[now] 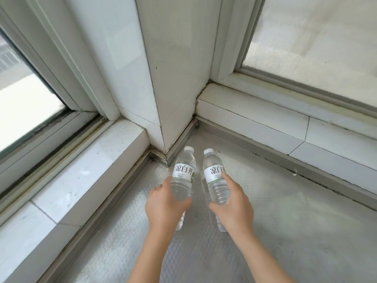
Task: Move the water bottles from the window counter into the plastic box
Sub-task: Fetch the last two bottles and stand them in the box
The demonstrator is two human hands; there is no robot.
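Observation:
Two clear water bottles with white caps and white labels stand side by side on the window counter (285,201) near the corner pillar. My left hand (165,209) wraps around the lower part of the left bottle (183,172). My right hand (234,205) wraps around the lower part of the right bottle (216,176). Both bottles lean slightly away from me, and my hands hide their bases. The plastic box is not in view.
A white tiled pillar (169,78) rises just behind the bottles. Raised white ledges (91,166) run along the left and right under the window frames (306,82). The counter surface is grey and glossy with a textured film.

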